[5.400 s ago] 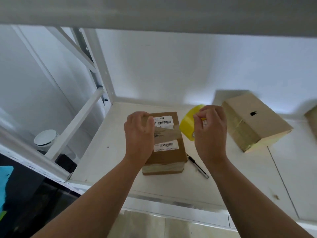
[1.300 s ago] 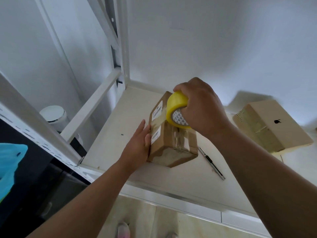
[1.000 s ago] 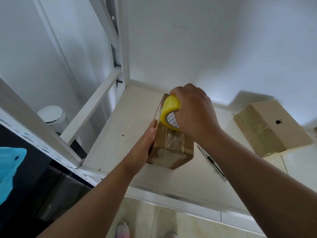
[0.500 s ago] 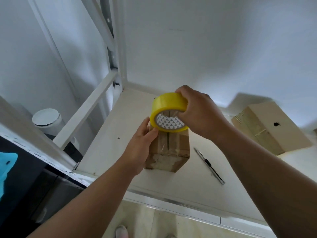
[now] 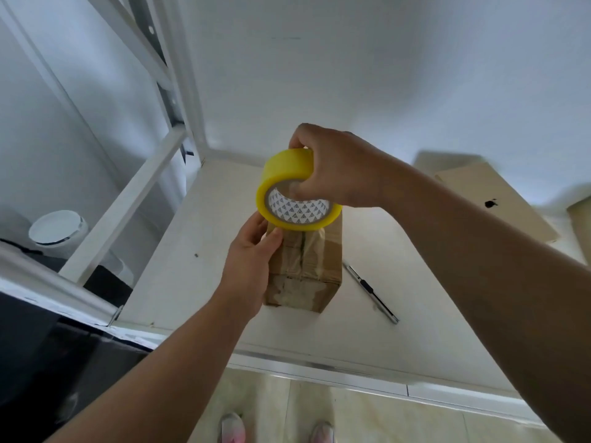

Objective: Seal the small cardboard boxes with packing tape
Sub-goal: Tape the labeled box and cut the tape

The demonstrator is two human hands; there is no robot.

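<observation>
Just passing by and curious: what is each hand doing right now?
Left hand: holds the small cardboard box.
Right hand: grips the yellow tape roll.

One head cam only, wide-angle, sitting above the shelf (image 5: 176, 276) edge and looking forward and steeply down toward the white wall (image 5: 351, 75). It's running close: small cardboard box (image 5: 303, 266) and tape roll (image 5: 281, 167) are landing near frame centre, forearms (image 5: 160, 362) are filling the lower half, shoes (image 5: 232, 428) are showing at the bottom edge.
</observation>
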